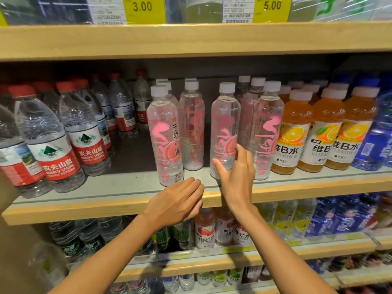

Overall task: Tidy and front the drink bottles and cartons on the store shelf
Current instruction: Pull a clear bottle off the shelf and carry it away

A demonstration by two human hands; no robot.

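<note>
Centre of frame: right hand (237,179) spread wide about the lower part of a clear, smooth, cylindrical plastic bottle (225,124) with pink lettering and a white cap, upright near the front of the grey shelf (110,185). The thumb (218,166) lies across its front and the straight fingers (244,153) at its right flank. Lower centre: left hand (180,202), palm down, fingers loosely bent over the wooden shelf edge (63,211), holding nothing.

Warm even light; shelf recess shadowed; edges bowed, blurry; centre sharp.
</note>
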